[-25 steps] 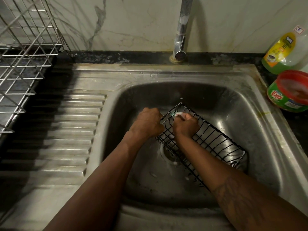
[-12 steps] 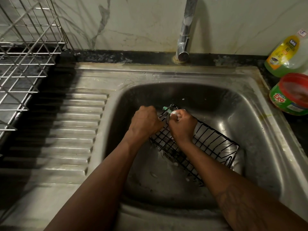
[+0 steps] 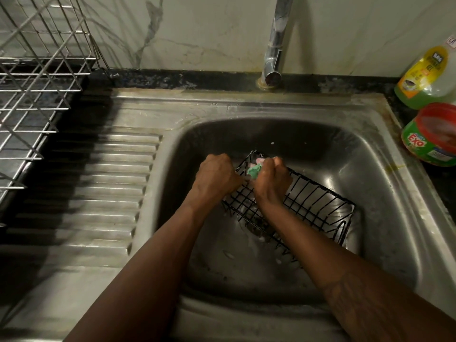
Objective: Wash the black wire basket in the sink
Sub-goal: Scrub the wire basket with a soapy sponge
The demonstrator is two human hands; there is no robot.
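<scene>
The black wire basket (image 3: 311,203) lies tilted in the steel sink (image 3: 365,183), its left end raised. My left hand (image 3: 217,177) grips that left end of the basket. My right hand (image 3: 271,180) reaches inside the basket and holds a green scrub pad (image 3: 254,171) with foam against the wires near the raised corner. The two hands almost touch. The drain is partly hidden under the basket.
The tap (image 3: 275,45) stands behind the sink; no water stream shows. A ribbed drainboard (image 3: 98,188) lies to the left, with a metal dish rack (image 3: 37,70) beyond it. A green dish-liquid bottle (image 3: 427,77) and a round soap tub (image 3: 431,134) sit at the right.
The basket has shifted and tilted in the sink, its right end swinging nearer. My right hand has rubbed along the raised corner, and the green pad now shows more between the hands.
</scene>
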